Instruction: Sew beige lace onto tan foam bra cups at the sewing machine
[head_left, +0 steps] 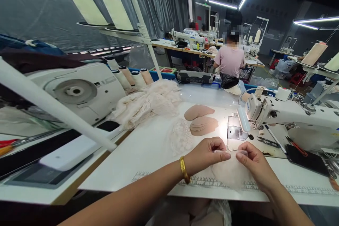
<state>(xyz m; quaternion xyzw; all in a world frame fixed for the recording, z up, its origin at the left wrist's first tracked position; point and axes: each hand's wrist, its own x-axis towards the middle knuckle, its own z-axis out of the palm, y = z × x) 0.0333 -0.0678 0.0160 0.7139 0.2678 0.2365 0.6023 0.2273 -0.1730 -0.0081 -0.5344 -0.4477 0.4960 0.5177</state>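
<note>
Fabric (231,173), seemingly sheer, pinched in both hands (208,152) (254,162)

The fingers (222,156) hide part of the sheer fabric (231,173).

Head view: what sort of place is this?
Most likely a sewing workshop: there are several sewing machines, tall thread cones on a stand, and cut fabric pieces on the table.
</note>
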